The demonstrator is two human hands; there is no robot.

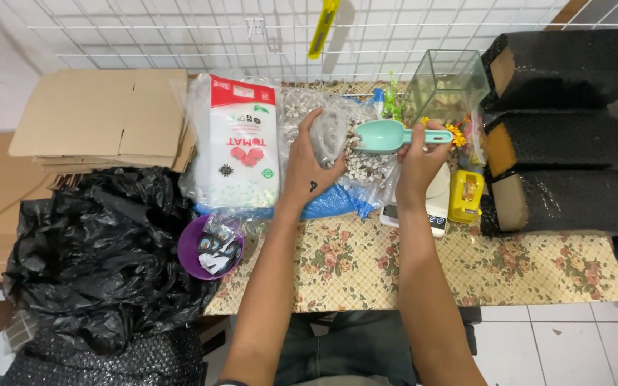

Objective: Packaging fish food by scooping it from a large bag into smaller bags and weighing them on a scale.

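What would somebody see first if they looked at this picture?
Probably the mint-green plastic scoop at the middle of the flowery tablecloth, held by the right hand over an open clear bag of small pebbles. The left hand holds a small clear plastic bag beside it. After that, the big crumpled black plastic bag at the left edge catches the eye.
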